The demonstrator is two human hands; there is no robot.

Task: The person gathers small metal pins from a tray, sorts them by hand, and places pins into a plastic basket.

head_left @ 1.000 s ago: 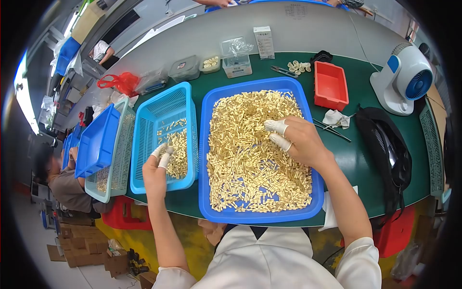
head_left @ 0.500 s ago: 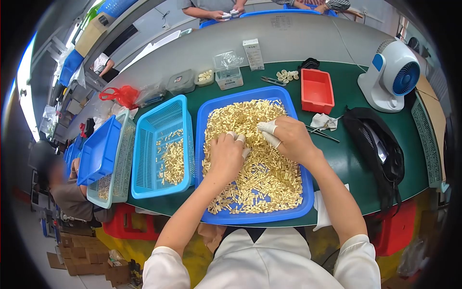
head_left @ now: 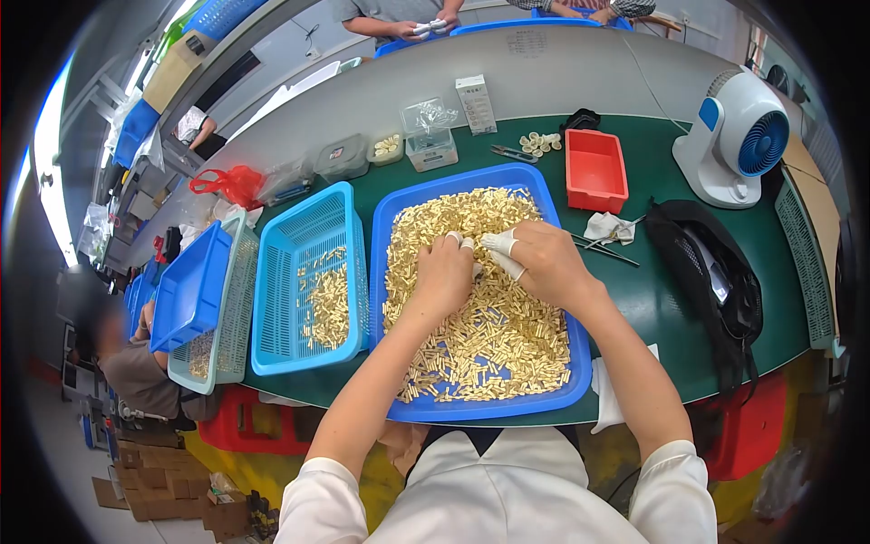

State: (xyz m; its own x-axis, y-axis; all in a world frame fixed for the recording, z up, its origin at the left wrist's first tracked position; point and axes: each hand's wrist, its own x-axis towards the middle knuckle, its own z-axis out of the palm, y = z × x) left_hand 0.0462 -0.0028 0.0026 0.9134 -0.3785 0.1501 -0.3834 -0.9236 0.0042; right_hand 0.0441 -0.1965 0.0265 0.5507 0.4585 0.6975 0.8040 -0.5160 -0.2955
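Observation:
A blue tray (head_left: 580,381) holds a wide layer of small brass-coloured cylindrical pieces (head_left: 489,354). Both hands are over its upper middle, close together, with white covers on some fingertips. My left hand (head_left: 446,272) has its fingers bent down among the pieces; what it holds, if anything, is hidden. My right hand (head_left: 548,263) has its covered thumb and finger close together, pointing left at the pieces; nothing can be made out between them. Left of the tray, a light blue basket (head_left: 281,263) contains a smaller heap of the same pieces (head_left: 328,304).
A red bin (head_left: 596,170), tweezers (head_left: 607,250), a crumpled white cloth (head_left: 611,228), a black bag (head_left: 707,281) and a fan (head_left: 739,140) are on the right. Clear boxes (head_left: 430,148) stand behind. Co-workers sit at left (head_left: 136,367) and across the partition (head_left: 399,20).
My left hand has moved from the light blue basket to the blue tray, and lately slightly up and right beside my right hand. The view has shifted, showing more of the people across.

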